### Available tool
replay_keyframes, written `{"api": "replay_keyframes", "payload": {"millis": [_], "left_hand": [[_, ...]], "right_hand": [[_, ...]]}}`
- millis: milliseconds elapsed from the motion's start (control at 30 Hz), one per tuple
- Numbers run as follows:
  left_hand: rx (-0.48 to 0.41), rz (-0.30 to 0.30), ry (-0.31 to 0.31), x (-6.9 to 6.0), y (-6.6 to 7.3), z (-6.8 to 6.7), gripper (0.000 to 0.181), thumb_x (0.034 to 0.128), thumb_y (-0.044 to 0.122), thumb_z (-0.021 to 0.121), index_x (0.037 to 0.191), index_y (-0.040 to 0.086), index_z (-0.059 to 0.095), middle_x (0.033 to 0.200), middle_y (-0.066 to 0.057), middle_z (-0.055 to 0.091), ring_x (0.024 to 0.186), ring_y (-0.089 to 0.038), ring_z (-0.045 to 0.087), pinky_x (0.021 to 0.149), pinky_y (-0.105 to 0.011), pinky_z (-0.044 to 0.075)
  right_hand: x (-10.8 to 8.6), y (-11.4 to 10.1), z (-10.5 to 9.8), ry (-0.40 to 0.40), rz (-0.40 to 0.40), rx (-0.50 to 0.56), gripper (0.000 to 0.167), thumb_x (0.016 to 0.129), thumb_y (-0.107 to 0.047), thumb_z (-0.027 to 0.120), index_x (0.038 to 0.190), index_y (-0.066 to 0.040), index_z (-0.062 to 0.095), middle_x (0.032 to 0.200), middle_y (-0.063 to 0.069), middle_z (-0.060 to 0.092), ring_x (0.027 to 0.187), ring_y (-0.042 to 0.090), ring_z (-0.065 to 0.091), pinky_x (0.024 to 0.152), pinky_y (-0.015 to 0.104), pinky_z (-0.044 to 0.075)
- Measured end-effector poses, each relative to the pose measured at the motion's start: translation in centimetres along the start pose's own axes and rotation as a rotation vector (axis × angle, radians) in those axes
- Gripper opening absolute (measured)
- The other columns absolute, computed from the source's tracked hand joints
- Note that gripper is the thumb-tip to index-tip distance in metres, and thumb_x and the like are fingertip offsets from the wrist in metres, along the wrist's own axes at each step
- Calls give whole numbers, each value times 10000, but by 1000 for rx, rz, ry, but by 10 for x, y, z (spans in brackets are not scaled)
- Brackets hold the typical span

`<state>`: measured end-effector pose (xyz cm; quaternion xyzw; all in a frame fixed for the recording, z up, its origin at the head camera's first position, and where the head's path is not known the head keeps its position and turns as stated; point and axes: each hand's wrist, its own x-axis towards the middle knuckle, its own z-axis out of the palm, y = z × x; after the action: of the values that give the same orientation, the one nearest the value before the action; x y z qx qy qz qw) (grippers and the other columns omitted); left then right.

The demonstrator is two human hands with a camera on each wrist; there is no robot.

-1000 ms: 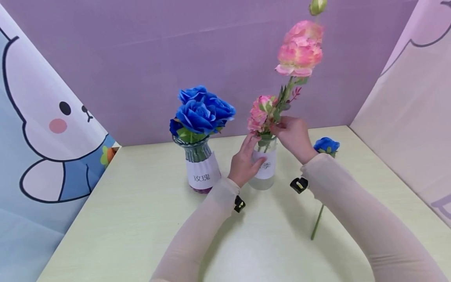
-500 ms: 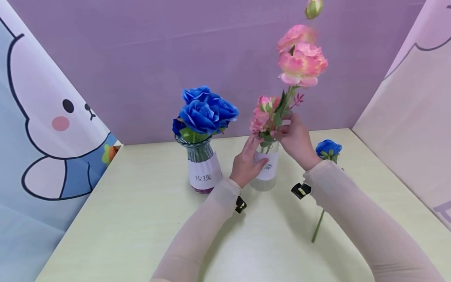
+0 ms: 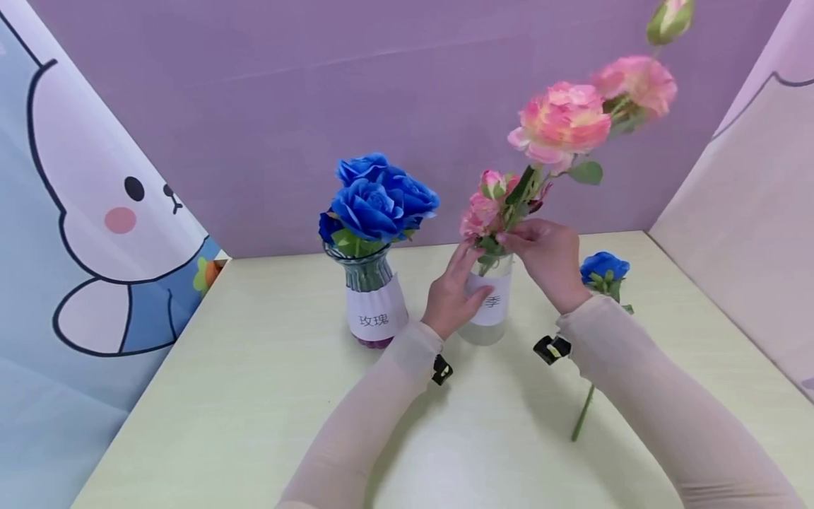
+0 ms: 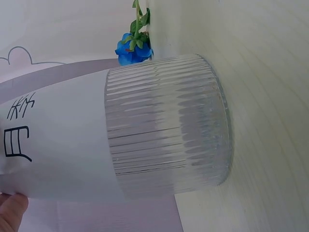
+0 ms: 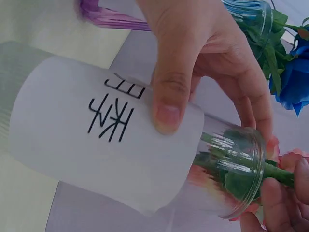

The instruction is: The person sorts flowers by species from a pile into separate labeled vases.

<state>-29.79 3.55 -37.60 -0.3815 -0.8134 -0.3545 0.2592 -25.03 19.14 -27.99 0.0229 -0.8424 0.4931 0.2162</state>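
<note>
My left hand (image 3: 453, 297) holds a clear ribbed glass vase (image 3: 485, 334), thumb across its white paper label (image 5: 91, 121) and fingers up near the rim. At the vase mouth my right hand (image 3: 548, 258) pinches the green stem (image 5: 277, 173) of a tall artificial pink flower spray (image 3: 562, 124). The spray leans right, with two big blooms and a green-pink bud (image 3: 669, 21) above. A lower pink flower (image 3: 485, 208) sits by the rim on the left. Inside the glass, stems and leaves show in the right wrist view. Label characters are partly covered by the left hand in the head view.
Left of the hands stands a bluish fluted vase (image 3: 375, 311) with a purple base, a label and several blue roses (image 3: 372, 205). One blue rose (image 3: 604, 267) lies on the pale table (image 3: 254, 396), partly behind the right sleeve. Printed cloth panels (image 3: 114, 233) border the table.
The pink spray has tilted and spread to the right, its two big blooms now apart. My right hand still pinches the stem; my left still holds the vase. The view has shifted slightly.
</note>
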Motion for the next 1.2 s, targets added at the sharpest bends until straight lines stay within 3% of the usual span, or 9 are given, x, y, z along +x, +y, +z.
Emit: {"api": "replay_keyframes", "payload": {"millis": [233, 367, 500, 600, 867, 1067, 1200], "left_hand": [[17, 21, 17, 1, 1, 3, 603, 831, 133, 753, 1330, 47, 425, 1473, -164, 363, 1058, -295, 625, 657, -325, 585], [22, 12, 4, 0, 4, 2, 602, 832, 134, 750, 1330, 40, 426, 1474, -169, 360, 1045, -294, 630, 635, -326, 580], [32, 7, -6, 1, 6, 0, 585, 837, 145, 747, 1321, 33, 437, 1468, -161, 369, 1033, -281, 634, 611, -314, 572], [39, 2, -14, 1, 6, 0, 574, 839, 150, 746, 1314, 27, 448, 1466, -161, 373, 1043, -274, 631, 612, -317, 571], [57, 15, -13, 1, 1, -1, 574, 847, 167, 740, 1318, 23, 444, 1474, -172, 361, 1083, -283, 615, 625, -302, 572], [53, 34, 9, 1, -1, -1, 579, 840, 164, 745, 1318, 13, 455, 1465, -183, 372, 1111, -296, 599, 615, -333, 572], [44, 28, 5, 0, 0, -1, 579, 845, 163, 740, 1323, 18, 447, 1470, -177, 365, 1095, -296, 605, 595, -326, 568]], "right_hand": [[-2, 2, 6, 115, -19, 107, 304, 949, -211, 612, 1082, 53, 681, 956, 229, 695, 668, -54, 605, 686, 173, 498], [-1, 3, 9, 189, -36, 174, 288, 915, -194, 661, 1056, 56, 682, 930, 202, 706, 663, -68, 607, 652, 149, 505], [0, 6, 8, 209, -39, 177, 275, 914, -203, 658, 938, 66, 709, 738, -20, 698, 640, 1, 585, 552, 156, 464], [0, 9, 5, 180, -27, 124, 273, 898, -195, 641, 842, 61, 715, 594, -128, 605, 559, 67, 510, 473, 198, 389], [1, 10, 0, 55, -98, -28, 235, 890, -143, 638, 791, 52, 723, 516, -7, 561, 452, 91, 390, 403, 237, 303], [2, 17, 4, -85, -87, -76, 262, 902, -171, 643, 851, 76, 716, 671, 171, 670, 448, 105, 427, 441, 256, 344], [-1, 19, -1, -152, -86, -74, 266, 914, -176, 635, 1002, 65, 706, 843, 205, 694, 626, 192, 547, 573, 302, 464]]}}
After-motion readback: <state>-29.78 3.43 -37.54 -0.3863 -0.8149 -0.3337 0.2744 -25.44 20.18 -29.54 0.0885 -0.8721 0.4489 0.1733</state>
